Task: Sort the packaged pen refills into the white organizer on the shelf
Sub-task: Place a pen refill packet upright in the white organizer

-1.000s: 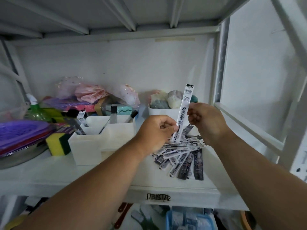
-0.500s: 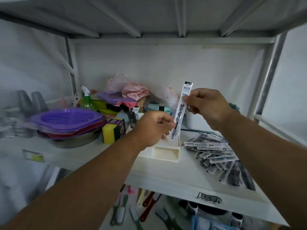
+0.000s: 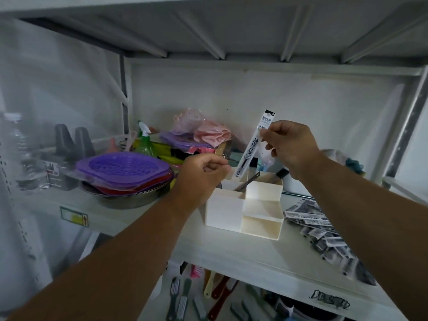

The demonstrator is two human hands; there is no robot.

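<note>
The right hand (image 3: 290,144) pinches a packaged refill (image 3: 254,144) between thumb and fingertips, gripping it in its upper third; the printed header sticks up above the fingers and the long clear part hangs down and to the left, tilted, its lower tip just above the back compartments of the white organizer (image 3: 245,209). Whether the tip already touches the organizer's rim cannot be told. The left hand (image 3: 200,176) is loosely curled right beside the refill's lower end, knuckles toward the camera; its fingertips are turned away, so whether they hold anything cannot be made out. That hand and wrist cover the organizer's back left corner. The organizer stands on the white shelf (image 3: 231,253), with dark slim objects leaning in its rear cells, too dim to identify. To its right lies a loose pile of refills (image 3: 324,235), partly hidden by the right forearm and blurred toward the shelf edge. Left of the organizer, purple baskets (image 3: 122,170) sit stacked in a metal bowl (image 3: 129,198). A scribbled label on the shelf's front edge is unreadable.
</note>
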